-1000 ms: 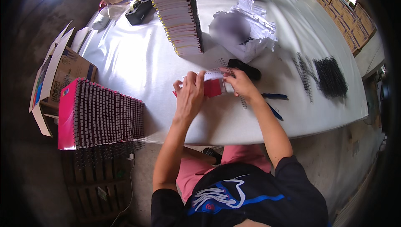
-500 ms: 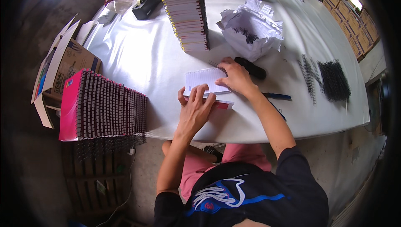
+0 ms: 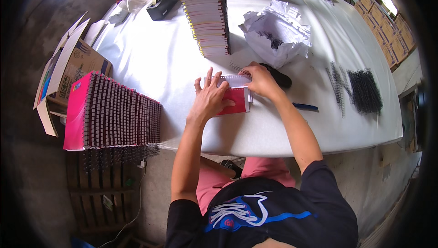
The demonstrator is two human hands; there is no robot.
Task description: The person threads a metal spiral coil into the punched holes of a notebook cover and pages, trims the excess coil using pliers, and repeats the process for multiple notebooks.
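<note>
White table [image 3: 283, 138]: I see small red-and-white notebook [image 3: 237, 102] near front edge, left hand [image 3: 210, 96] spread over it; right hand [image 3: 262, 81] bunched at top-right corner, cannot tell whether pinching.

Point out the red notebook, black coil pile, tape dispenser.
Red notebook [image 3: 237, 99]: head view, red cover.
Black coil pile [image 3: 365, 91]: head view, middle.
Tape dispenser [image 3: 163, 9]: head view, black body.
</note>
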